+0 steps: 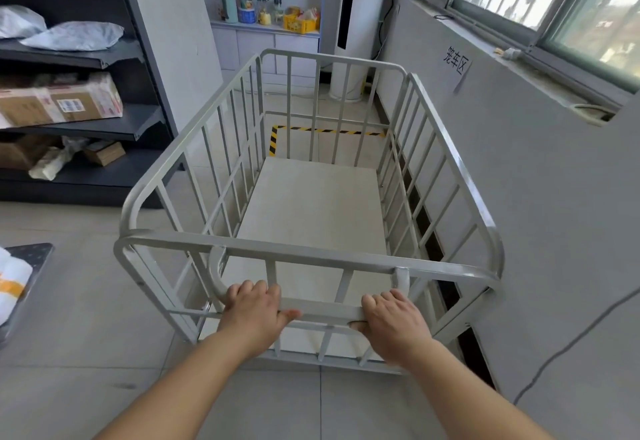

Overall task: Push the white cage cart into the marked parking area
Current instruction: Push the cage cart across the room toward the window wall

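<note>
The white cage cart (450, 159) fills the middle of the head view, empty, with barred sides and a pale floor board. Its near end carries a looped handle bar (325, 311). My left hand (254, 311) grips the left part of that bar, fingers curled over the top. My right hand (394, 321) grips the right part, thumb under the bar. Yellow-and-black striped tape (325, 130) marks a corner of the parking area on the floor, seen through the cart's far bars. The cart's right side runs close along the grey wall.
A dark shelf unit (104, 134) with boxes and bags stands at the left. A white floor-standing unit (349, 58) and a low cabinet (263, 41) with bottles are beyond the cart. A paper sign (456, 63) hangs on the right wall under a window. A cable (571, 346) trails down at the right.
</note>
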A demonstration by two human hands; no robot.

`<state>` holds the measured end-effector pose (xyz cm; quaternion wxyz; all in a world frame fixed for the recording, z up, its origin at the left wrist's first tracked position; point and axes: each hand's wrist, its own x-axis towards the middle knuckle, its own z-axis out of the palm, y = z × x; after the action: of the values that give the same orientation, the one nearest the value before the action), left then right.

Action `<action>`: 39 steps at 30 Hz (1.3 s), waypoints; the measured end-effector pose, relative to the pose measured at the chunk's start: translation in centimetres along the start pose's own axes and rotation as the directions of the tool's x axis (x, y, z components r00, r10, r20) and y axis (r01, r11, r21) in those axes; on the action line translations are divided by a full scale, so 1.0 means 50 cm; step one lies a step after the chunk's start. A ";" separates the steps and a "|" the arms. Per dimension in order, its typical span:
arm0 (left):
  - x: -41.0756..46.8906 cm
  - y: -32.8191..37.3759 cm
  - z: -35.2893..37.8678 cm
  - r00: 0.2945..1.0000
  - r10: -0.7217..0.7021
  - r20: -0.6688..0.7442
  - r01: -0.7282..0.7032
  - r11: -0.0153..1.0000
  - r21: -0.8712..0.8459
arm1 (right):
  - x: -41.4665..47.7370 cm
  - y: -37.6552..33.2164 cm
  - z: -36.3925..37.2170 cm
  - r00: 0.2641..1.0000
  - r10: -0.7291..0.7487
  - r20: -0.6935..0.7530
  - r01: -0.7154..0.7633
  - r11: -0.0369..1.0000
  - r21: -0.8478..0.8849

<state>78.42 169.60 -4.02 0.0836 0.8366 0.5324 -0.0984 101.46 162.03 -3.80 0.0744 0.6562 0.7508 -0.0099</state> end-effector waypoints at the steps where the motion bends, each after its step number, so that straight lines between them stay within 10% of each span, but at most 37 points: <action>1: 0.009 -0.008 0.000 1.000 0.005 -0.015 -0.005 1.000 -0.009 | 0.009 -0.002 -0.003 1.000 0.006 0.004 -0.006 1.000 0.004; 14: 0.107 -0.114 -0.029 0.997 0.057 -0.058 -0.061 0.995 -0.073 | 0.137 -0.028 0.023 0.958 0.019 -0.287 -0.025 1.000 -0.019; 39: 0.419 -0.226 -0.115 0.995 0.091 0.028 -0.092 0.995 0.043 | 0.450 0.039 -0.012 0.973 0.044 -0.229 -0.044 0.999 0.005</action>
<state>77.25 194.08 -4.17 0.0766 0.8604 0.4900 -0.1172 100.43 184.48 -5.85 -0.0124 0.6693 0.7398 0.0671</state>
